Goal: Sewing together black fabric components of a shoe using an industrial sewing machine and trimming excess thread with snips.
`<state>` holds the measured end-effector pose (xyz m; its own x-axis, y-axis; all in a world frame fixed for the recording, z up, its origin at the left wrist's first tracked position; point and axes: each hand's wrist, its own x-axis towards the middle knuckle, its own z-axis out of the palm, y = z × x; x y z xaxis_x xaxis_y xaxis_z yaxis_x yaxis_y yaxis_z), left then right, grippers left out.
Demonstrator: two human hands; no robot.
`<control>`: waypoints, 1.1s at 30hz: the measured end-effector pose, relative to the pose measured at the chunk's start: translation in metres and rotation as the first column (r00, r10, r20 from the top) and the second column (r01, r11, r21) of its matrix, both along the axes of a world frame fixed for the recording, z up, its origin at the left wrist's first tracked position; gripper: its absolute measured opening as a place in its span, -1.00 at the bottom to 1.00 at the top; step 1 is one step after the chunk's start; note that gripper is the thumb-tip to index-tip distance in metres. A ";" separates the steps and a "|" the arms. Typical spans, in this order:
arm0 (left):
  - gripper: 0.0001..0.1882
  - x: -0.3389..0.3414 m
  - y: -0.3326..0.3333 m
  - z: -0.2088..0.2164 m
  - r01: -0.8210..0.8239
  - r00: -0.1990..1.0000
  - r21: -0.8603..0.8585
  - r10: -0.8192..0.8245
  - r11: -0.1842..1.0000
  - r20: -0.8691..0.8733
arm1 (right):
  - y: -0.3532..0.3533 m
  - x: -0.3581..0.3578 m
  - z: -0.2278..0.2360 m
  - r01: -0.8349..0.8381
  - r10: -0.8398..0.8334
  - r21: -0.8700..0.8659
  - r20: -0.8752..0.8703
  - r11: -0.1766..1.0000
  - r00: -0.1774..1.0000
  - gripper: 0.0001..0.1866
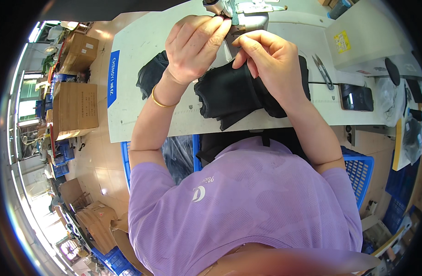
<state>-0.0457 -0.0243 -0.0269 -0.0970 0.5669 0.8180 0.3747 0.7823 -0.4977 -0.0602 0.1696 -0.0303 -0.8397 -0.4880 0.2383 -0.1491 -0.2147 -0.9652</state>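
At the top of the table, my left hand [192,46] is raised with its fingertips pressed together beside the metal head of a sewing machine [254,23]. What those fingertips hold, if anything, is hidden. Just to the right, my right hand [266,54] has thumb and forefinger brought together and the other fingers curled; anything pinched there is too small to make out. Beneath my right hand lies a stack of black fabric pieces [227,92] with uneven edges. Another black cloth [152,73] lies behind my left wrist.
The white table [142,117] carries thread snips [322,71] and a dark, shiny rectangular object [356,97] on the right. A pale box-like panel [374,39] stands at far right. Blue baskets [360,175] sit below the table edge; cardboard boxes [76,108] stand leftward.
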 end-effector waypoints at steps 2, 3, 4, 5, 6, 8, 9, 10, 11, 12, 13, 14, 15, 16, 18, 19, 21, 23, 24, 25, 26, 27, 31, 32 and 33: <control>-0.63 -0.004 -0.002 -0.002 -0.002 1.000 0.007 0.002 1.000 -0.022 | 0.000 0.001 0.001 -0.009 0.009 -0.003 0.004 1.000 1.000 -0.80; -0.64 -0.007 -0.003 -0.003 0.006 0.999 0.018 -0.006 1.000 -0.037 | 0.001 0.002 0.001 -0.017 0.017 -0.005 0.009 1.000 1.000 -0.80; -0.65 -0.009 -0.004 -0.004 0.015 0.999 0.029 -0.014 0.999 -0.052 | 0.001 0.002 0.001 -0.016 0.016 -0.005 0.009 1.000 1.000 -0.80; -0.65 -0.010 -0.004 -0.004 0.017 0.999 0.029 -0.015 0.999 -0.051 | 0.001 0.003 0.001 -0.018 0.018 0.005 0.001 1.000 1.000 -0.80; -0.66 -0.012 -0.003 -0.005 0.009 0.998 0.041 -0.006 0.999 -0.062 | 0.001 0.003 0.001 -0.019 0.019 0.016 -0.006 1.000 1.000 -0.80; -0.68 -0.014 -0.003 -0.006 0.001 0.997 0.053 0.003 0.999 -0.072 | 0.002 0.003 0.001 -0.023 0.023 0.022 -0.005 0.999 1.000 -0.79; -0.69 -0.015 -0.002 -0.007 -0.004 0.997 0.063 0.009 0.998 -0.080 | 0.002 0.004 0.001 -0.029 0.029 0.028 -0.004 0.999 1.000 -0.79; -0.70 -0.015 -0.002 -0.007 -0.008 0.996 0.072 0.015 0.997 -0.087 | 0.002 0.005 0.001 -0.029 0.029 0.028 -0.003 0.999 1.000 -0.79; -0.70 -0.015 -0.002 -0.008 -0.008 0.996 0.072 0.014 0.997 -0.087 | 0.003 0.005 0.001 -0.036 0.036 0.027 0.004 0.999 0.999 -0.79; -0.70 -0.015 -0.002 -0.008 -0.014 0.996 0.082 0.021 0.997 -0.086 | 0.003 0.006 0.001 -0.044 0.044 0.026 0.011 0.999 0.999 -0.79; -0.70 -0.015 -0.001 -0.009 -0.021 0.996 0.092 0.029 0.996 -0.085 | 0.002 0.006 0.000 -0.044 0.044 0.026 0.011 0.999 0.999 -0.79; -0.70 -0.016 -0.001 -0.009 -0.020 0.996 0.092 0.028 0.996 -0.085 | 0.002 0.006 0.000 -0.046 0.046 0.026 0.007 0.999 0.999 -0.79; -0.69 -0.016 -0.001 -0.009 -0.017 0.997 0.099 0.025 0.995 -0.079 | 0.002 0.006 -0.001 -0.048 0.048 0.026 0.004 0.999 0.999 -0.79; -0.68 -0.016 0.000 -0.009 -0.013 0.997 0.107 0.021 0.994 -0.074 | 0.002 0.006 -0.002 -0.047 0.047 0.026 0.004 0.999 0.999 -0.79; -0.67 -0.014 0.000 -0.009 -0.018 0.999 0.118 0.023 0.993 -0.046 | 0.002 0.007 -0.003 -0.055 0.055 0.024 -0.009 0.998 0.998 -0.79; -0.65 -0.013 0.000 -0.009 -0.022 1.000 0.130 0.025 0.991 -0.019 | 0.001 0.006 -0.003 -0.055 0.056 0.023 -0.009 0.998 0.998 -0.79; -0.65 -0.013 0.000 -0.009 -0.009 1.000 0.133 0.013 0.991 -0.023 | 0.001 0.007 -0.003 -0.065 0.066 0.035 -0.015 0.997 0.998 -0.79; -0.65 -0.015 0.000 -0.009 0.003 1.000 0.136 0.000 0.991 -0.027 | 0.001 0.006 -0.004 -0.067 0.068 0.037 -0.012 0.997 0.998 -0.79; -0.67 -0.017 -0.001 -0.009 0.005 0.999 0.130 0.001 0.992 -0.041 | 0.000 0.006 -0.005 -0.069 0.069 0.038 -0.011 0.997 0.998 -0.79; -0.70 -0.018 -0.001 -0.008 0.006 0.998 0.122 0.001 0.992 -0.056 | 0.000 0.007 -0.005 -0.068 0.069 0.038 -0.012 0.997 0.998 -0.79; -0.70 -0.017 0.000 -0.008 0.006 0.998 0.122 0.000 0.993 -0.056 | 0.001 0.007 -0.006 -0.066 0.066 0.032 -0.011 0.997 0.998 -0.80; -0.70 -0.017 0.001 -0.008 0.007 0.999 0.121 -0.001 0.993 -0.054 | 0.002 0.007 -0.006 -0.063 0.064 0.026 -0.011 0.998 0.998 -0.80; -0.71 -0.019 -0.002 -0.011 0.014 0.998 0.137 -0.007 0.990 -0.055 | 0.004 0.007 -0.007 -0.056 0.055 0.042 0.018 0.998 0.998 -0.80; -0.71 -0.019 -0.002 -0.011 0.015 0.998 0.137 -0.008 0.990 -0.056 | 0.008 0.007 -0.006 -0.047 0.046 0.055 0.022 0.997 0.999 -0.81; -0.70 -0.020 -0.002 -0.012 0.018 0.998 0.136 -0.009 0.991 -0.065 | 0.011 0.006 -0.006 -0.038 0.036 0.069 0.025 0.997 0.999 -0.81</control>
<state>-0.0661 -0.0263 -0.0386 -0.0350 0.4508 0.8919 0.3562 0.8395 -0.4103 -0.0541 0.1805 -0.0366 -0.8258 -0.5336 0.1827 -0.1191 -0.1518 -0.9812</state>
